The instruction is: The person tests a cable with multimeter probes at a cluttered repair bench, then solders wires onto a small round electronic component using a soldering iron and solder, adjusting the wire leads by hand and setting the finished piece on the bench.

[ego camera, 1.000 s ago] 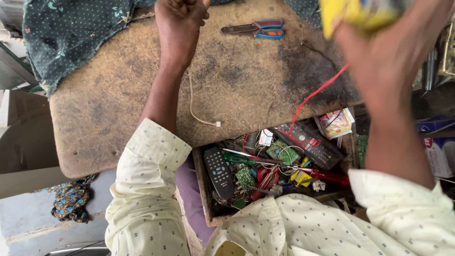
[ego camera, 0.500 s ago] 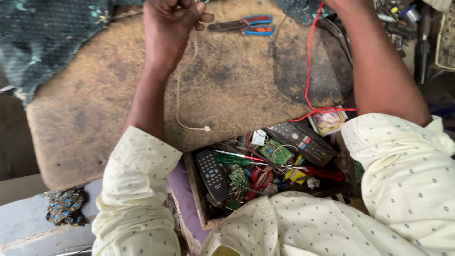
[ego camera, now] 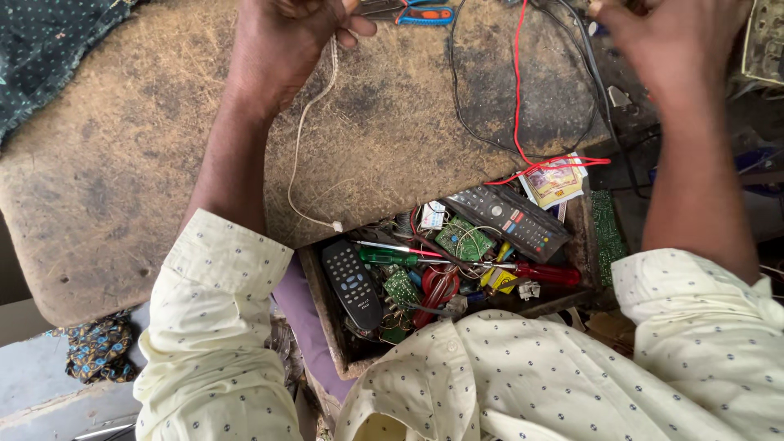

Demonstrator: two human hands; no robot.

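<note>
Top centre: white wire [ego camera: 304, 155] pinched in closed left hand [ego camera: 286, 41] fingers, raised higher than before; right hand [ego camera: 661, 41] dropped to counter [ego camera: 163, 163], yellow object gone, grip unclear.

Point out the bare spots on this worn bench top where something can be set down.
The broad free patch of the bench top lies left of the left hand and its white wire, below the dark cloth. A smaller patch lies between that wire and the red wire. Crowded: the open drawer, the corner under the right hand.
</note>
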